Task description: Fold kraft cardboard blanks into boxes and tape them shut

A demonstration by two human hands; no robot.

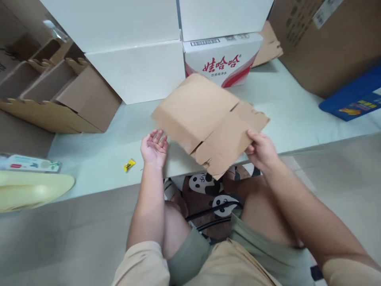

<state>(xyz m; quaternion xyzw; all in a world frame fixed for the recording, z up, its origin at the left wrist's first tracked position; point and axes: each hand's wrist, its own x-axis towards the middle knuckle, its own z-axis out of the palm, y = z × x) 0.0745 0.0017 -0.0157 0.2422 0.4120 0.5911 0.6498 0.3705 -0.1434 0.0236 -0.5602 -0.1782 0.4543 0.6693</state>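
A flattened brown cardboard box (202,111) with slots and notched flaps is held tilted above the near edge of the table. My right hand (262,149) pinches its right flap between thumb and fingers. Palm up and with fingers loosely spread, my left hand (155,149) is beside the cardboard's left corner and holds nothing. A small yellow wrapped packet (129,165) lies on the table to the left of that hand.
White cartons (137,75) are stacked at the back, one a red-marked box (222,59). Divided cardboard boxes (86,99) stand left, near a pale yellow object (35,190). A blue box (354,99) and a large brown carton (330,51) are right. The table (98,171) has a pale green cover.
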